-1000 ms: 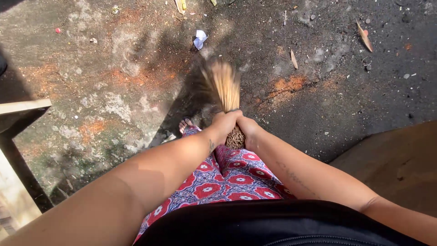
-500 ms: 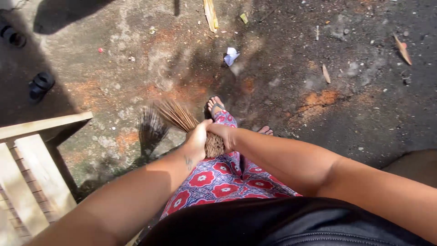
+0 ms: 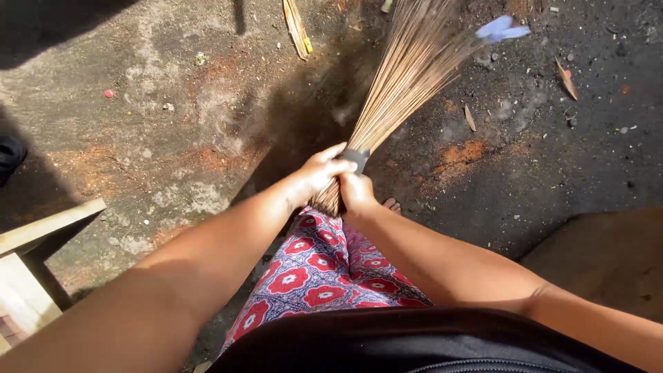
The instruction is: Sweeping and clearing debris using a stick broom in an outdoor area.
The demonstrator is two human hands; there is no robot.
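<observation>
Both hands, left hand (image 3: 323, 173) and right hand (image 3: 357, 192), clench stiff straw broom (image 3: 400, 83); bristles fan over gritty concrete ground (image 3: 173, 152).

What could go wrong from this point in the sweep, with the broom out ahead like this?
1. The pale paper scrap sits at the bristle tips of the stick broom; a hard flick may fling it off rather than gather it.
2. Both the left hand and right hand grip low on the bundle, near the bare toes, which a back stroke might scrape.
3. Dry dust may rise.
</observation>
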